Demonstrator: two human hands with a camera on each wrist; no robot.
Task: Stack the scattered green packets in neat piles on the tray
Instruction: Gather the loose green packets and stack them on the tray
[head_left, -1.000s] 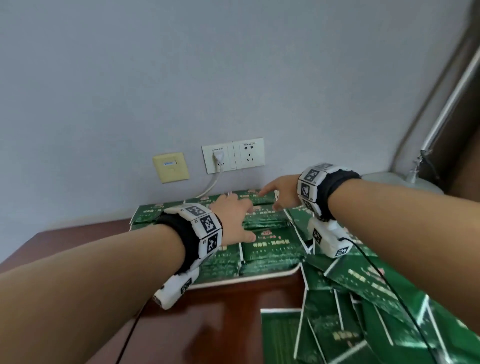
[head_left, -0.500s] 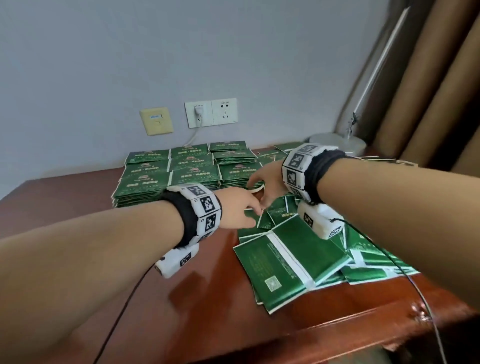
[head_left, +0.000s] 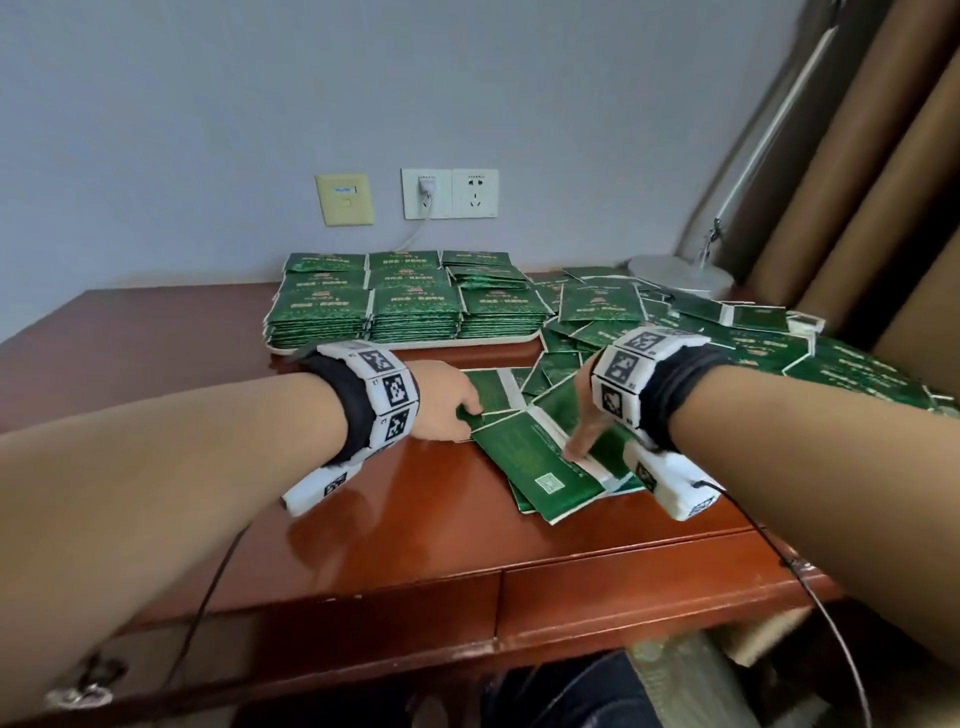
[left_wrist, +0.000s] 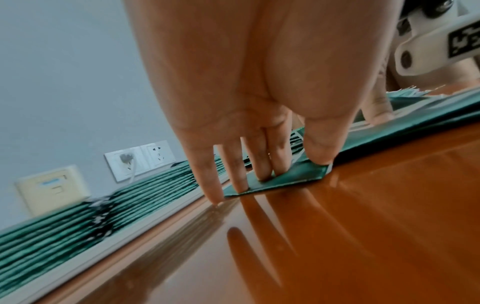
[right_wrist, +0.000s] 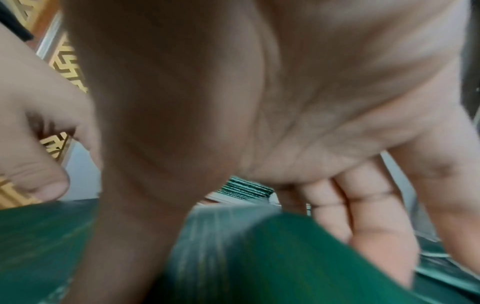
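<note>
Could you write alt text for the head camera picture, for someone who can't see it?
Two bare hands, left hand and right hand, press on loose green packets on a reddish wooden desk. Behind them, a white tray holds neat packet piles.

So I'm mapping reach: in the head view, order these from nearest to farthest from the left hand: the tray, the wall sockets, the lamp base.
From the left hand:
1. Tray, just behind it.
2. Wall sockets, on the wall beyond the tray.
3. Lamp base, far right, by the curtain.

Glossy polished wood table (head_left: 395, 525), shiny foil-like green packets (head_left: 524, 457)
</note>
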